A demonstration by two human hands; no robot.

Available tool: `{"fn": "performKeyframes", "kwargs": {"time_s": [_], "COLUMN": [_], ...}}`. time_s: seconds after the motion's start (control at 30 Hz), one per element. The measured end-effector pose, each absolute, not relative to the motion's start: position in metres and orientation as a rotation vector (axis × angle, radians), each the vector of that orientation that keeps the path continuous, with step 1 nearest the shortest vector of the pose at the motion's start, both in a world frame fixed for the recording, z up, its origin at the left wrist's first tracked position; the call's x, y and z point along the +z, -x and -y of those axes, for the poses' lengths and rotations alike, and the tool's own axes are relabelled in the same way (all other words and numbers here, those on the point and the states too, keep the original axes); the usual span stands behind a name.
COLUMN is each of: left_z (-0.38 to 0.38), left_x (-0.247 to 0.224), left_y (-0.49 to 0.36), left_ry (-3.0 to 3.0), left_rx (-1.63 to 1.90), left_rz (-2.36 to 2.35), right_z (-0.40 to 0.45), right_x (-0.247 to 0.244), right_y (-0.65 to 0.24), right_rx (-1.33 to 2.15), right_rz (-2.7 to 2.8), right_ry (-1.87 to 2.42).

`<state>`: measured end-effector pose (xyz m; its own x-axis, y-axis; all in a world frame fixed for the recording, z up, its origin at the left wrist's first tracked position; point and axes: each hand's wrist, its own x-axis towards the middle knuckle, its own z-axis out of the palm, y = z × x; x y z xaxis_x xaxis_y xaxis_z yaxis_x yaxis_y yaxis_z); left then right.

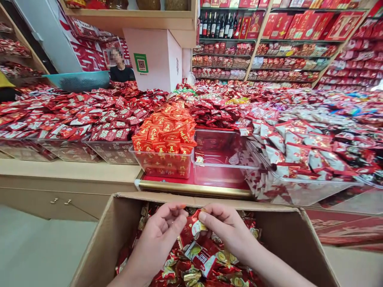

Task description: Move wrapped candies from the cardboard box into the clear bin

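Observation:
My right hand (229, 227) pinches a red wrapped candy (194, 228) between thumb and fingers, just over an open cardboard box (278, 243). Facing it from the left is my left hand (158, 235), its fingers loosely curled and the thumb apart from the index finger. Its fingertips lie close to the candy's left edge; whether they touch it is hard to see. Below both hands the box holds many red and gold wrapped candies (215, 275). One packet with a white and green print (200, 257) lies on top.
Behind the box, a clear plastic bin (224, 173) holds a few small pieces. Left of it stands a bin heaped with orange-red packets (167, 135); to the right, white and red packets (299, 147). A teal basket (80, 81) and a person (121, 71) are farther back.

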<state>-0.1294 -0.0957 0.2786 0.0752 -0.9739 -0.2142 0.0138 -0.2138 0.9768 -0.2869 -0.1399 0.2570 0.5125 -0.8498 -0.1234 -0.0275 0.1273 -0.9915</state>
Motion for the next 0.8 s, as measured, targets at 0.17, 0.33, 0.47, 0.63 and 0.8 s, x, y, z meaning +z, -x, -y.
{"fn": "performKeyframes", "kwargs": {"time_s": [0.17,0.33,0.47,0.63,0.8], "left_z": [0.094,0.093,0.095,0.099,0.103], "left_x": [0.268,0.267,0.278,0.294,0.295], "left_y": [0.132,0.140,0.144,0.144,0.143], "left_ry": [-1.410,-1.215,-1.033,-1.080,-1.156], "left_rx": [-1.285,-1.360,-1.511,-1.378,-1.288], "left_rz": [1.126,0.597,0.444,0.617,0.755], "right_z": [0.131,0.127,0.120,0.127,0.137], "right_x": [0.255,0.258,0.263,0.276,0.277], "right_y": [0.289,0.291,0.291,0.292,0.287], "right_rx": [-0.731,-1.028,-0.970,-0.978,-0.857], "right_rz": [-0.875,-0.850,-0.855,-0.794,-0.826], "right_ry": [1.425,1.747,1.679,1.578,1.483]}}
